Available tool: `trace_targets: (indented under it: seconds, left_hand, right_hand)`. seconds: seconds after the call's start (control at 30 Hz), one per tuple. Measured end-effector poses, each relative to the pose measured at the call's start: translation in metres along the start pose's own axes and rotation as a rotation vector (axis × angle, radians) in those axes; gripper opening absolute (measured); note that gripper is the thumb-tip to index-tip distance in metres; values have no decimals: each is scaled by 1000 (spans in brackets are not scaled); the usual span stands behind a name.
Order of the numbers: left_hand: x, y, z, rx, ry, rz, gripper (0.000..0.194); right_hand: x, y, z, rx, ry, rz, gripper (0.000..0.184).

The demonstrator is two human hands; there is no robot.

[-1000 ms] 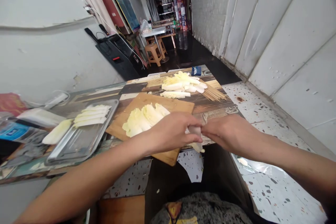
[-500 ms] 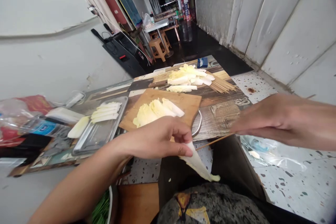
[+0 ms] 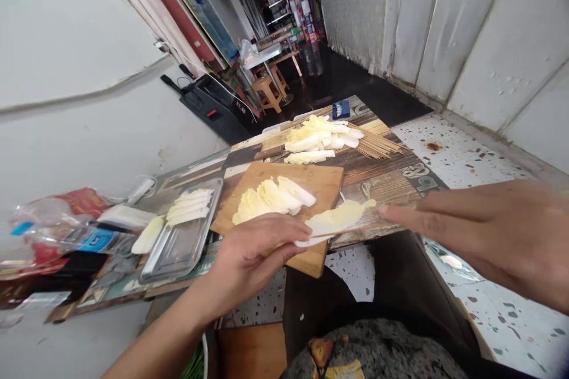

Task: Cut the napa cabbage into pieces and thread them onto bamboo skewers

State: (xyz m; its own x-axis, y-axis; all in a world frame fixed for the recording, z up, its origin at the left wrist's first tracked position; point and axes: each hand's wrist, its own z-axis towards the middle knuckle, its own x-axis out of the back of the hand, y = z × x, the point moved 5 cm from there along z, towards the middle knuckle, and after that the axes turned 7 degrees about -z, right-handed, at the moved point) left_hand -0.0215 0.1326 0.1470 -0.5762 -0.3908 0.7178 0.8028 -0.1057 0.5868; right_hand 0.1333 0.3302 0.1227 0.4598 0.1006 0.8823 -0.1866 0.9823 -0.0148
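Note:
My left hand pinches the white stem end of a napa cabbage leaf strip, held over the near edge of the cutting board. A thin wooden skewer runs along the strip's lower side toward my right hand, whose closed fingers hold its other end; motion blurs the grip. Several cut cabbage leaves lie on the wooden cutting board. Beyond it is a pile of cabbage pieces beside a bundle of skewers. More strips rest in a metal tray at left.
A knife handle lies behind the board, and a blue box stands at the table's far end. Plastic bottles and bags crowd the left. A container of greens sits low beside my legs. A plastic bag lies at right.
The cabbage strip has been raised from above my lap to the board's edge and turned level, pointing right. My right hand has moved slightly lower, and the view has shifted.

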Motion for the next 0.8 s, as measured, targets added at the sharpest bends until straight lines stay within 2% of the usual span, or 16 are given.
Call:
trace_targets:
  seconds: [0.1, 0.3, 0.57, 0.8]
  left_hand:
    - [0, 4, -2, -37, 8, 49, 23]
    - [-2, 4, -8, -63, 31, 86, 21]
    - [-5, 8, -9, -60, 40, 72, 22]
    - [-7, 9, -8, -57, 53, 83, 23]
  right_hand:
    - [-2, -13, -6, 113, -42, -112, 57]
    - [7, -23, -8, 191, -49, -253, 57]
    - [8, -25, -8, 168, -17, -254, 49]
    - [11, -27, -10, 229, -74, -317, 51]
